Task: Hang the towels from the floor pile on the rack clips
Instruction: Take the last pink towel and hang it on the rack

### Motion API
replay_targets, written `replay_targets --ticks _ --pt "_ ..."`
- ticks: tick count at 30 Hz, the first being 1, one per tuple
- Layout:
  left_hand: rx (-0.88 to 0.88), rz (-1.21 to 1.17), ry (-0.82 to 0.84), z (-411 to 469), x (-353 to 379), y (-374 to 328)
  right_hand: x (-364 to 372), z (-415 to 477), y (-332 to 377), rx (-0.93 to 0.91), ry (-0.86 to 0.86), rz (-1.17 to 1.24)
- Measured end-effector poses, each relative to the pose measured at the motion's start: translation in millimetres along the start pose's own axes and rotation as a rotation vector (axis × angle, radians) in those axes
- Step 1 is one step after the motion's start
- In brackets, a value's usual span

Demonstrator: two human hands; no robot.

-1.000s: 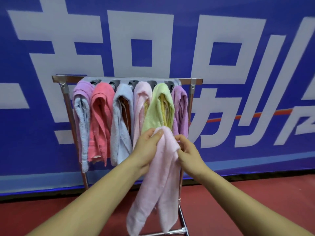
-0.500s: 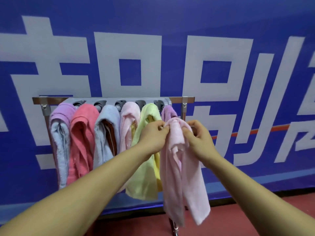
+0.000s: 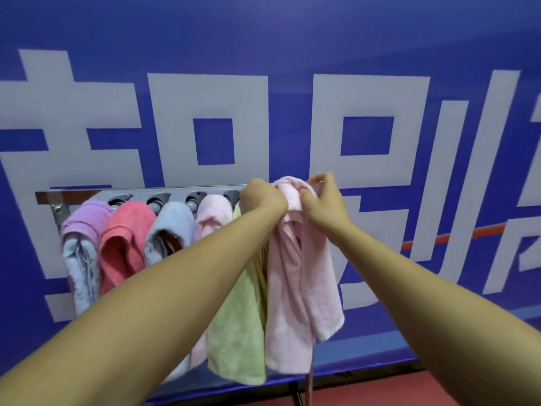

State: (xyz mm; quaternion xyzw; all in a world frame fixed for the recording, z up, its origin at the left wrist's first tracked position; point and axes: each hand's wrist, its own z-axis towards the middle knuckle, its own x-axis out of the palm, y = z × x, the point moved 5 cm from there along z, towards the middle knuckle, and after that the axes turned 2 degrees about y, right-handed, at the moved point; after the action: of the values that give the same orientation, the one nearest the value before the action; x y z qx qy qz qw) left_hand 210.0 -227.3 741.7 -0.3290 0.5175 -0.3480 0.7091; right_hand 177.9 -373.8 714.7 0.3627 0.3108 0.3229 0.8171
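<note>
Head view: both hands are up at the right end of the rack (image 3: 73, 195). Left hand (image 3: 263, 200) and right hand (image 3: 325, 206) each pinch the bunched top fold of the pink towel (image 3: 295, 273), fingers curled into the cloth, 1 hand per side. The rest hangs straight down below the fingers. Bunching probably makes a wad thick enough to wedge into a clip. The target clip is behind the fingers, hidden. Left of the fingers, 5 towels hang; the green towel (image 3: 237, 332) is just beside the left wrist. Floor pile not in view.

Fluffy, matt terry cloth on the pink towel (image 3: 295, 273); smooth grey plastic clip bar (image 3: 175, 190); faintly sheeny banner (image 3: 292, 39).
</note>
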Motion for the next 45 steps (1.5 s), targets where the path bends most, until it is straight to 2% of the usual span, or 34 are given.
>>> replay_targets --ticks 2,4,8,13,16,19,22,25,28,33,40,45 --pt "-0.037 0.012 -0.089 5 -6 -1 2 10 1 -0.004 -0.041 -0.054" --pt "-0.044 0.02 -0.094 8 -4 -1 9 20 -3 0.015 -0.025 -0.104" --pt "-0.074 -0.058 0.067 4 21 5 31 30 -26 0.116 0.118 -0.168" --pt "-0.073 -0.158 0.201 2 40 16 34 27 -56 0.157 0.139 -0.238" --pt "-0.018 -0.169 0.301 0 43 25 39 18 -69 0.193 0.188 -0.173" --pt "-0.004 -0.304 0.372 -1 49 30 39 9 -68 0.205 0.18 -0.109" --pt "-0.077 -0.584 0.478 -9 55 36 35 2 -66 0.222 0.155 -0.032" --pt "-0.131 -0.778 0.559 -17 57 46 39 -11 -60 0.239 0.28 0.038" --pt "-0.104 -0.855 0.544 -24 58 54 39 -16 -54 0.197 0.298 0.013" --pt "0.035 -0.719 0.437 -44 61 56 36 -16 -52 0.153 0.288 0.041" --pt "-0.154 -1.11 0.451 -38 63 47 47 -14 -47 0.136 0.314 -0.093" --pt "-0.089 -1.143 0.397 -33 64 42 47 -5 -41 -0.026 0.202 -0.194"
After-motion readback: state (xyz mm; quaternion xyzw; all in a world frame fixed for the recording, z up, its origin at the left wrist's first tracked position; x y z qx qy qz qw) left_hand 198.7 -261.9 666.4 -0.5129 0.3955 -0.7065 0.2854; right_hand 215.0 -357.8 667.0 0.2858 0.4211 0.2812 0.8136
